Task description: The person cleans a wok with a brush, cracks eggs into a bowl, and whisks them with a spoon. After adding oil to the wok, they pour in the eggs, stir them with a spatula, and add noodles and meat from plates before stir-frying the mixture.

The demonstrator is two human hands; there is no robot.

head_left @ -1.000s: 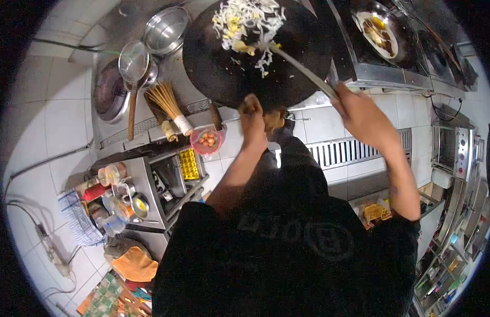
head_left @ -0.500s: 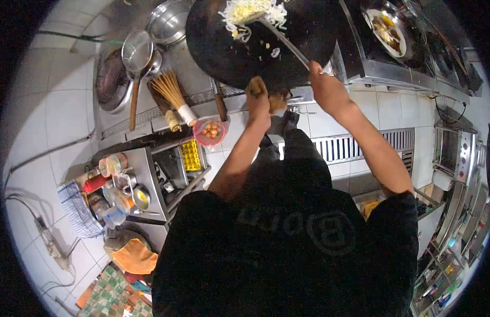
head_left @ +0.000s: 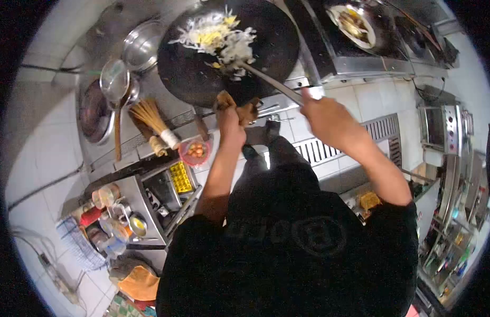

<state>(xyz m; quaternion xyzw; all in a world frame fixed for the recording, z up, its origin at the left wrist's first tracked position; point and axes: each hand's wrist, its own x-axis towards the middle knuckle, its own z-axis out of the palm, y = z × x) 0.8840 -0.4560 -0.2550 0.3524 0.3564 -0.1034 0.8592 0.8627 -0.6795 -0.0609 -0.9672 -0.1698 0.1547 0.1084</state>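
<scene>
At the top, a black wok (head_left: 187, 79) holds pale strips and yellow egg-like pieces (head_left: 216, 37). My left hand (head_left: 231, 127) is closed on a brown cloth (head_left: 225, 101) at the wok's near edge. The fingers of my right hand (head_left: 329, 119) are wrapped round the handle of a metal ladle (head_left: 271, 80); its head lies among the food, partly hidden by it.
Left of the wok are a steel bowl (head_left: 144, 46), a strainer (head_left: 114, 82), a bamboo brush (head_left: 149, 116) and a pink basket of small round items (head_left: 195, 151). An oval plate of food (head_left: 352, 26) stands at upper right. Jars and a red bottle (head_left: 91, 215) sit lower left.
The view has shifted, so the wok appears further left and lower. The food has spread toward the wok's middle, and the ladle head is lower among it. Both hands keep their holds.
</scene>
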